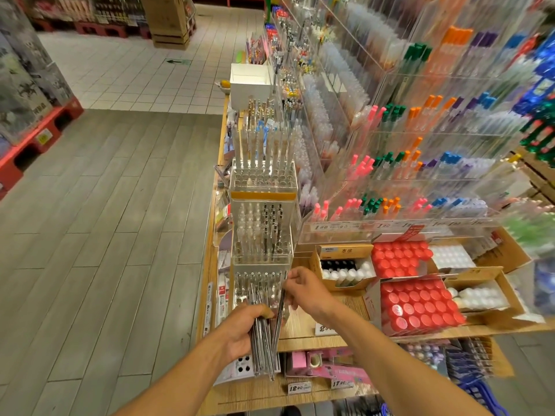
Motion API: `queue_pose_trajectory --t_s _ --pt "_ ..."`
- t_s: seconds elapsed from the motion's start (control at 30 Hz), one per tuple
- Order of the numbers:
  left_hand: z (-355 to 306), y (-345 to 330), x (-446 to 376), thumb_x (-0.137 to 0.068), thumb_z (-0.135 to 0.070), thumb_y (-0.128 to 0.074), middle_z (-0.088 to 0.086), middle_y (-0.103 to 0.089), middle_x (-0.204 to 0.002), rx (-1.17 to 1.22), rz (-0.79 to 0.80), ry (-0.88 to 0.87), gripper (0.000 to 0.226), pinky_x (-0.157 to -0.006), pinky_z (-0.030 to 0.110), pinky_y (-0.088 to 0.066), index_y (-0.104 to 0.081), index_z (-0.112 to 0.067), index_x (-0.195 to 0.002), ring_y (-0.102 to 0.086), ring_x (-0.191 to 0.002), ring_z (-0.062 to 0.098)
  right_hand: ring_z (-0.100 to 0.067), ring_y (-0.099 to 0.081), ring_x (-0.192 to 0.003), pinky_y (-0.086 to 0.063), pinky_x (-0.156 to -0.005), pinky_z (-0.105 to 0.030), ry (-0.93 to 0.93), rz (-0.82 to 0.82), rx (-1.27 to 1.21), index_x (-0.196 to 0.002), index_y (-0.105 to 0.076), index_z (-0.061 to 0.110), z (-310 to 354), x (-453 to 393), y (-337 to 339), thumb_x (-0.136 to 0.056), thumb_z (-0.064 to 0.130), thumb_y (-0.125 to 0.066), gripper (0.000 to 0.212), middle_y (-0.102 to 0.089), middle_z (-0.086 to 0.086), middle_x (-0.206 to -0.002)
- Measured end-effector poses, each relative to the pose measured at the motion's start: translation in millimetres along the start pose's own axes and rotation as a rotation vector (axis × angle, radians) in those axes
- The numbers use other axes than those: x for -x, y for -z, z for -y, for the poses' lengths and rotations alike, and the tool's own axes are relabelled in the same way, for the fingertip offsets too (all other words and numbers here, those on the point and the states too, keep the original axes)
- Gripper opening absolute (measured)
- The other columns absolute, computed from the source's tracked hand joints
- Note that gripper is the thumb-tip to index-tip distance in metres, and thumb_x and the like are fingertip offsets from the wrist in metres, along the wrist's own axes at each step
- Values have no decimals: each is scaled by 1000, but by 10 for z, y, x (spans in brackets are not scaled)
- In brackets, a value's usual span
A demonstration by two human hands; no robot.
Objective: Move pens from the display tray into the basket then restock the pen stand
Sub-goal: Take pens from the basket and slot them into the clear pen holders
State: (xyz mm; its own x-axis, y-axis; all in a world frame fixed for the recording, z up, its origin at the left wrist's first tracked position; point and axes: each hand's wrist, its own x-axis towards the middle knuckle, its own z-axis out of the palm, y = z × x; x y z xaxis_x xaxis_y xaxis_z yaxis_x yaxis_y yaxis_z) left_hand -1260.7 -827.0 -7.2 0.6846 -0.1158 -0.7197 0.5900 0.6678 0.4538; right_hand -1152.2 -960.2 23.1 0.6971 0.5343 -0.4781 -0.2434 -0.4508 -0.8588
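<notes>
Gripping: a pen bundle (263, 340) is clutched by the left hand (244, 333). One pen (278, 315) is pinched by the right hand (303, 285) beside the clear pen stand (261, 283).

Small white price tags carry most of the readable print. One tag (299, 387) on the lower shelf edge reads 12.90, and its neighbour (342, 384) reads 17.90. The clear rail (390, 226) under the coloured pens shows 1.00 several times (the rest is blurred). A brown carton (345, 251) bears two Chinese characters, too small to make out surely.
</notes>
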Motion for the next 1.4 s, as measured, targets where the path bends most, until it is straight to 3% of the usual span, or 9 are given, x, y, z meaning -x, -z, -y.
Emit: queue_pose_trajectory --t_s 0.07,0.13,0.23,0.5,0.67,1.03,1.13,1.27,1.4 --pt "3 13 -20 -86 8 -54 28 -69 -77 40 -50 -8 14 -51 35 -57 -55 9 -100 -68 -58 29 -13 -56 -62 -48 -57 -27 89 -101 -10 -102 -50 9 18 9 99 -97 11 -53 5 -61 -9 -77" --pt "5 49 -31 -90 8 -52 26 -70 -76 85 -122 -24 15 -51 35 -59 -54 8 -105 -68 -60 28 -14 -54 -67 -46 -60 -29 204 -177 103 -97 -48 16 -17 41 188 -97 14 -53 5 -61 -17 -85" --pt "1 116 -33 -91 8 -53 21 -70 -76 109 -185 -58 16 -54 35 -60 -54 5 -106 -68 -65 28 -7 -42 -62 -39 -55 -19 309 -136 432 -91 -40 29 -186 105 213 -98 19 -52 17 -53 -6 -77" --pt "12 132 -54 -90 7 -55 23 -72 -79 90 -233 -86 18 -59 38 -62 -57 9 -108 -72 -71 31 -3 -43 -65 -36 -56 -15 380 -111 657 -95 -41 20 -546 76 178 -100 21 -49 9 -50 6 -82" --pt "22 118 -50 -91 5 -57 30 -72 -96 58 -219 -62 20 -65 38 -63 -62 16 -107 -75 -84 34 -5 -46 -72 -30 -57 -15 327 -134 798 -98 -45 22 -629 32 149 -99 26 -52 8 -52 8 -87" --pt "41 57 -64 -94 4 -55 29 -72 -100 31 -199 -50 19 -71 36 -62 -65 16 -105 -74 -93 32 -19 -60 -95 -47 -83 -30 337 -166 844 -111 -59 18 -589 8 -16 -98 26 -53 16 -65 0 -104" --pt "46 47 -66 -92 4 -58 29 -72 -100 20 -196 -51 18 -73 36 -63 -67 16 -103 -74 -93 32 -18 -64 -91 -50 -80 -30 315 -195 852 -110 -63 17 -573 -23 -18 -96 26 -57 18 -69 0 -101" --pt "40 52 -63 -88 4 -63 31 -71 -100 33 -185 -45 17 -70 36 -63 -68 16 -99 -74 -92 34 -17 -66 -86 -51 -73 -29 136 -204 868 -107 -66 19 -486 -21 33 -89 34 -67 24 -72 0 -95" --pt "22 42 -9 -83 4 -67 30 -71 -104 -32 -122 -27 23 -67 34 -61 -67 16 -103 -73 -96 34 -1 -57 -53 -46 -52 -23 202 -253 696 -87 -60 32 -335 79 -29 -87 45 -64 13 -64 7 -59"
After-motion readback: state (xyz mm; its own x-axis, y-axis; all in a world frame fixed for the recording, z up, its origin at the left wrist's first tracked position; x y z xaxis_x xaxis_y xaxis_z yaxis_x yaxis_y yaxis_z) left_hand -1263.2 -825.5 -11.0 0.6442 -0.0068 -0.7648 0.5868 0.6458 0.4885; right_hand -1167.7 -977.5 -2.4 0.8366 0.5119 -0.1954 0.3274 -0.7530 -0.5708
